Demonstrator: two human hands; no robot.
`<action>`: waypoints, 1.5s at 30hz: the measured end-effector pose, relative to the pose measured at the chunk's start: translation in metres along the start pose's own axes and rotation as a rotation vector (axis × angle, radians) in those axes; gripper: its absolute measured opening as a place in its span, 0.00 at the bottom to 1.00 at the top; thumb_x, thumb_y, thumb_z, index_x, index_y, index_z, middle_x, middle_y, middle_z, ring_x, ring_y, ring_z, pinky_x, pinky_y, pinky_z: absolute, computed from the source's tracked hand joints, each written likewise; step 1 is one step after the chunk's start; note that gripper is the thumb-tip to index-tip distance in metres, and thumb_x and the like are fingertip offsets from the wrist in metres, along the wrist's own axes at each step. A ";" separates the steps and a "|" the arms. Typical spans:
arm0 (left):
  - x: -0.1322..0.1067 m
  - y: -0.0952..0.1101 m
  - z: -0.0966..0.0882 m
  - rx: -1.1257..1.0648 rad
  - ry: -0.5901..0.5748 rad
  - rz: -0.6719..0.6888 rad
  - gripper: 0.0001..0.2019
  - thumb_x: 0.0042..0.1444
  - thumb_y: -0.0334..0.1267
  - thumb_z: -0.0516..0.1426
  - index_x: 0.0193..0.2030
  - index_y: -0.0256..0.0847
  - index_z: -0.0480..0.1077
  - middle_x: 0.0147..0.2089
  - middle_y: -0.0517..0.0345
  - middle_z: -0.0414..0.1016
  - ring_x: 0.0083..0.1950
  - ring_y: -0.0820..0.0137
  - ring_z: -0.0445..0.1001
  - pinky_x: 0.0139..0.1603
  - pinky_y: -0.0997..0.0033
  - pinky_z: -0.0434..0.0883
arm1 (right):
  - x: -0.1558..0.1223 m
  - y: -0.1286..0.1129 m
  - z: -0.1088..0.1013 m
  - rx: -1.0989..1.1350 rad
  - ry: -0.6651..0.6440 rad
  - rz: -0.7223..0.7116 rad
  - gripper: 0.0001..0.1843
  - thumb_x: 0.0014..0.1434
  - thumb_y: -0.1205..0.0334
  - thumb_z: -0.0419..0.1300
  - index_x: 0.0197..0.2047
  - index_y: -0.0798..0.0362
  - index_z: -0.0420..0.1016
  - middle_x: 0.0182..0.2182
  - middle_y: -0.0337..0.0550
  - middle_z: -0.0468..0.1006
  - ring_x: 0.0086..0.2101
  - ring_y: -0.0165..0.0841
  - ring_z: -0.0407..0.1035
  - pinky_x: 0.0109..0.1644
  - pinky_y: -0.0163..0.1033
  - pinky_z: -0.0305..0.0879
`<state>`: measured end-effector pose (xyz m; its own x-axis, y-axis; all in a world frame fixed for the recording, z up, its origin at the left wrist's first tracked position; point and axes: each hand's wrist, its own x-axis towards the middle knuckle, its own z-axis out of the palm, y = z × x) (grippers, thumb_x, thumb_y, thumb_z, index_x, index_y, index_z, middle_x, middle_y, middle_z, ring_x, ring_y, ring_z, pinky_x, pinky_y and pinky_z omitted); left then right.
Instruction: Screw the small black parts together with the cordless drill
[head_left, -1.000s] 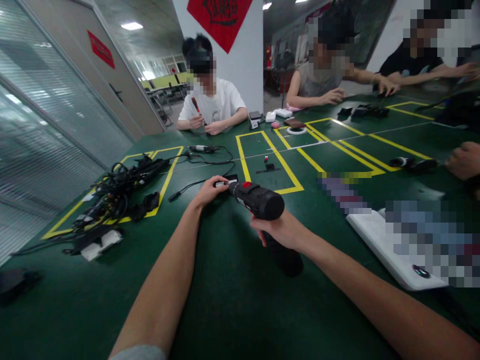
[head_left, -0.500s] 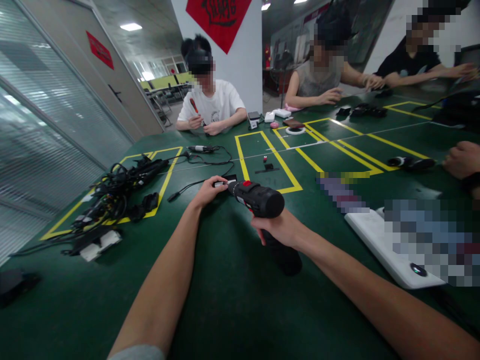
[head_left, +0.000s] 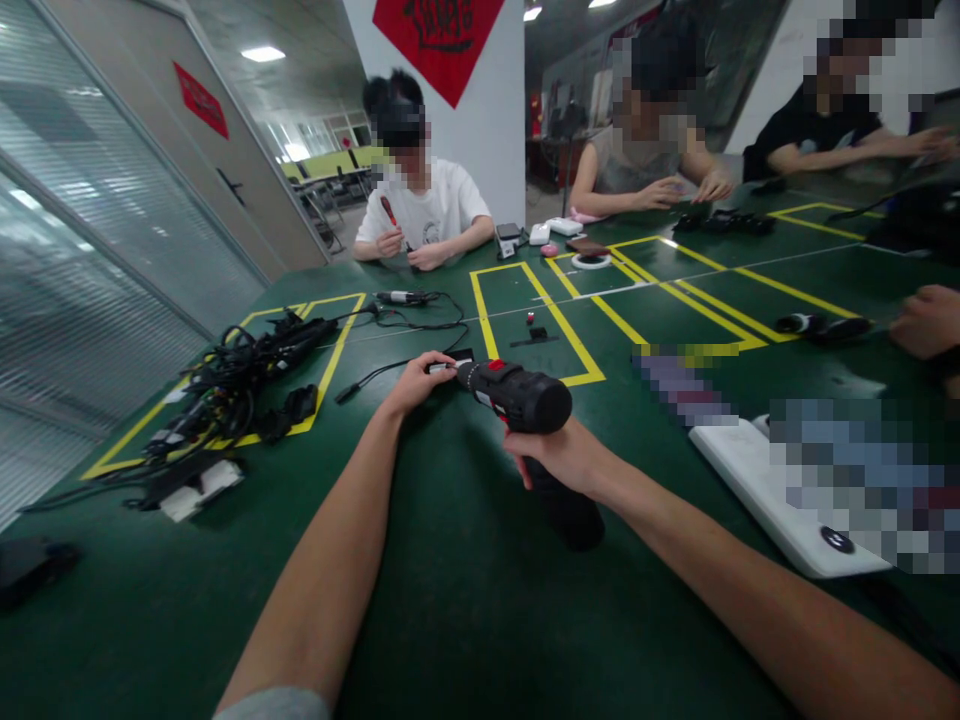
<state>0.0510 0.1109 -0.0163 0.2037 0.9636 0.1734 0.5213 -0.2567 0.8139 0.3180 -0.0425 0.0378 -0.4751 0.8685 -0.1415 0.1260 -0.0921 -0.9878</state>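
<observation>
My right hand (head_left: 555, 450) is wrapped round the grip of a black cordless drill (head_left: 521, 395) with red accents. The drill points away and to the left. At its chuck, my left hand (head_left: 416, 385) is closed, fingers pinching a small black piece with a pale strip (head_left: 461, 356) on the green table. The drill's tip meets this piece beside my fingertips; the exact contact is hidden.
A tangle of black cables and adapters (head_left: 247, 375) lies at left, with a black-and-white box (head_left: 199, 485) nearer. Small black parts (head_left: 538, 334) lie in a yellow-taped rectangle ahead. A white device (head_left: 750, 490) is at right. Several people sit round the table (head_left: 480, 620).
The back of the drill has shifted very slightly to the right. My left hand stays in place. Across the table, a co-worker's hand has drawn in to the left.
</observation>
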 end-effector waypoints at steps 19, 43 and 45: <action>-0.001 0.002 0.000 0.000 0.002 0.019 0.18 0.48 0.48 0.62 0.43 0.40 0.76 0.46 0.54 0.77 0.48 0.62 0.73 0.55 0.62 0.67 | -0.004 -0.007 0.002 -0.057 0.005 0.003 0.05 0.54 0.65 0.59 0.27 0.53 0.70 0.18 0.41 0.73 0.20 0.33 0.70 0.29 0.39 0.65; -0.001 0.001 -0.002 0.049 -0.043 0.026 0.20 0.45 0.47 0.64 0.45 0.40 0.74 0.47 0.54 0.76 0.49 0.61 0.72 0.52 0.63 0.68 | -0.003 -0.008 0.002 -0.019 0.000 0.030 0.04 0.54 0.65 0.59 0.27 0.53 0.70 0.18 0.39 0.72 0.20 0.32 0.68 0.29 0.39 0.64; -0.001 0.002 -0.003 0.048 -0.042 0.038 0.19 0.45 0.45 0.63 0.45 0.40 0.74 0.48 0.54 0.75 0.51 0.60 0.72 0.55 0.62 0.66 | -0.003 -0.008 0.002 -0.016 -0.003 0.031 0.04 0.53 0.65 0.59 0.27 0.53 0.70 0.18 0.39 0.72 0.20 0.32 0.69 0.29 0.39 0.64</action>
<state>0.0495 0.1099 -0.0134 0.2583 0.9492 0.1798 0.5511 -0.2976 0.7796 0.3172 -0.0454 0.0459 -0.4729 0.8641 -0.1724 0.1544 -0.1114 -0.9817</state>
